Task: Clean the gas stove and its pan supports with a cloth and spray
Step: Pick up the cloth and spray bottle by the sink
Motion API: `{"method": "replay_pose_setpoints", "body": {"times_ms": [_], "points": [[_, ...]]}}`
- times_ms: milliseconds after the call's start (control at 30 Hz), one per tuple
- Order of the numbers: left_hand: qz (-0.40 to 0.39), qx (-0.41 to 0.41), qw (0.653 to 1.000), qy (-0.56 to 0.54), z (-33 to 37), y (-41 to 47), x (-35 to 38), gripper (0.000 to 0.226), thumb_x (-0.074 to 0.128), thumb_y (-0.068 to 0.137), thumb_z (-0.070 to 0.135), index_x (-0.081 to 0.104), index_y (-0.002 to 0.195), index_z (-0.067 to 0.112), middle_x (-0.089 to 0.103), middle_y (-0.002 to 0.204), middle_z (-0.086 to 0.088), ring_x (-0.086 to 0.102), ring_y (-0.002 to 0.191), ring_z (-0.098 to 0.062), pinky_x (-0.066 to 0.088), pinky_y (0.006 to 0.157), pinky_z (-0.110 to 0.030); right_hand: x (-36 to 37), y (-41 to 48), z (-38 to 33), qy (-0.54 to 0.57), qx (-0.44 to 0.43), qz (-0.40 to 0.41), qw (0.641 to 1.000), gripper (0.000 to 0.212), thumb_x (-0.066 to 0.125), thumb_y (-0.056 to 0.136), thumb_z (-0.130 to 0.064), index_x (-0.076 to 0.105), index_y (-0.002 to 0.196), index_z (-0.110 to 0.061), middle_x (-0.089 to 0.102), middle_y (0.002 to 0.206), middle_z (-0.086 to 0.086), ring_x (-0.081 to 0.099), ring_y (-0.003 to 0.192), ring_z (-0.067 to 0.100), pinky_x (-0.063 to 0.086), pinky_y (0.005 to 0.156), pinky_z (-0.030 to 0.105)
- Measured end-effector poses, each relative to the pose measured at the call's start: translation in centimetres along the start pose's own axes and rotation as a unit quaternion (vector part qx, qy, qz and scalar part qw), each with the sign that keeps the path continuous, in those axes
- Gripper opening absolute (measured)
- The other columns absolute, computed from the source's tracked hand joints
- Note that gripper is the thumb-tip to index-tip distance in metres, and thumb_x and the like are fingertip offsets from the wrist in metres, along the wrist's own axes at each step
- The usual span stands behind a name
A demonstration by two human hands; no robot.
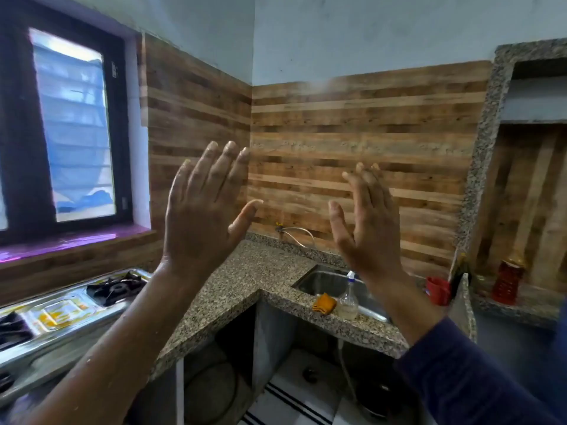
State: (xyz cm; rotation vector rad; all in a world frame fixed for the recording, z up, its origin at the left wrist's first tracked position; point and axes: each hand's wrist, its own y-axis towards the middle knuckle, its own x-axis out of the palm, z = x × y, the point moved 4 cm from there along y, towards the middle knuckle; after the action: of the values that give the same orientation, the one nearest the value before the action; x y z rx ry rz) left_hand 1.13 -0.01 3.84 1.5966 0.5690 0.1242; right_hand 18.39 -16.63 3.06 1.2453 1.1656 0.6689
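Two bare hands with no rings or gloves, left hand [199, 216] on a bare forearm flecked with pale specks, right hand [368, 228] emerging from a dark navy long fabric sleeve [466, 372] ending partway up the forearm

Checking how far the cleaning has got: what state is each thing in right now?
left hand: raised, open, empty
right hand: raised, open, empty
gas stove: yellow stains on top, unwiped
pan support: in place on its burner
spray bottle: upright at sink edge
orange cloth: crumpled beside bottle
sink: looks empty
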Motion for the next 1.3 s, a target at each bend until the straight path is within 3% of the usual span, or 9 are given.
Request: {"method": "replay_pose_setpoints", "body": {"times_ms": [300,500,633,800,967,1067,1167,1300], "points": [[-0.144,-0.036,0.983,-0.104,1.1,-9.9,11.7,0.062,0.041,0.096,0.052,0.039,0.148,0.018,0.045,0.149,-0.003,0.039,0.139,-0.022,0.033,0.107,-0.044,10.2,-12.2,6.5,0.026,0.149,-0.101,0.983,0.044,0.056,0.090,-0.034,0.052,0.131,-0.019,0.044,0.147,0.001,0.030,0.142,0.016,0.029,0.115,0.039],[-0.288,-0.067,0.941,-0.164,3.5,-16.3,25.6,0.062,0.035,0.097,0.058,0.038,0.148,0.022,0.050,0.143,0.002,0.044,0.133,-0.018,0.041,0.102,-0.040,20.4,-20.7,15.2,0.043,0.246,-0.186,0.950,0.037,0.064,0.089,-0.025,0.055,0.125,-0.020,0.052,0.132,-0.005,0.042,0.130,0.014,0.039,0.106,0.036],[-0.369,-0.078,0.905,-0.194,5.2,-18.5,37.2,0.065,0.034,0.096,0.060,0.035,0.149,0.022,0.052,0.141,0.003,0.047,0.131,-0.017,0.044,0.098,-0.038,27.0,-24.3,22.9,0.052,0.317,-0.227,0.919,0.035,0.065,0.088,-0.022,0.056,0.122,-0.020,0.053,0.123,-0.006,0.047,0.115,0.008,0.038,0.094,0.022],[-0.474,-0.114,0.839,-0.241,7.9,-20.3,52.2,0.067,0.029,0.096,0.064,0.035,0.148,0.024,0.050,0.143,0.002,0.046,0.131,-0.018,0.046,0.100,-0.039,34.3,-27.2,32.7,0.055,0.385,-0.287,0.875,0.031,0.066,0.088,-0.022,0.057,0.119,-0.022,0.052,0.117,-0.010,0.049,0.112,0.008,0.038,0.088,0.020],[-0.549,-0.170,0.762,-0.298,9.9,-22.5,62.6,0.056,0.033,0.097,0.060,0.050,0.136,0.024,0.055,0.132,0.006,0.051,0.121,-0.015,0.047,0.093,-0.035,39.8,-27.7,41.2,0.038,0.429,-0.312,0.847,0.034,0.068,0.087,-0.022,0.057,0.119,-0.021,0.057,0.116,-0.005,0.055,0.107,0.013,0.043,0.082,0.023],[-0.585,-0.199,0.707,-0.345,9.7,-23.9,67.0,0.046,0.040,0.096,0.057,0.060,0.124,0.026,0.059,0.121,0.009,0.057,0.109,-0.010,0.048,0.085,-0.028,42.6,-27.6,44.8,0.051,0.480,-0.301,0.823,0.042,0.069,0.088,-0.027,0.054,0.127,-0.018,0.058,0.122,-0.004,0.054,0.113,0.013,0.043,0.089,0.026],[-0.596,-0.240,0.674,-0.364,9.2,-24.6,72.5,0.032,0.051,0.098,0.042,0.064,0.120,0.022,0.061,0.117,0.006,0.057,0.106,-0.011,0.042,0.080,-0.019,45.7,-27.2,47.8,0.067,0.519,-0.270,0.808,0.053,0.070,0.087,-0.028,0.046,0.134,-0.018,0.053,0.124,-0.009,0.051,0.114,0.010,0.042,0.094,0.028],[-0.598,-0.308,0.623,-0.399,9.5,-24.5,80.8,0.026,0.059,0.096,0.028,0.066,0.117,0.013,0.065,0.108,0.001,0.060,0.099,-0.015,0.041,0.075,-0.023,49.2,-27.3,50.9,0.027,0.572,-0.228,0.787,0.067,0.070,0.087,-0.033,0.035,0.143,-0.019,0.044,0.129,-0.011,0.045,0.117,0.007,0.040,0.094,0.028]]}}
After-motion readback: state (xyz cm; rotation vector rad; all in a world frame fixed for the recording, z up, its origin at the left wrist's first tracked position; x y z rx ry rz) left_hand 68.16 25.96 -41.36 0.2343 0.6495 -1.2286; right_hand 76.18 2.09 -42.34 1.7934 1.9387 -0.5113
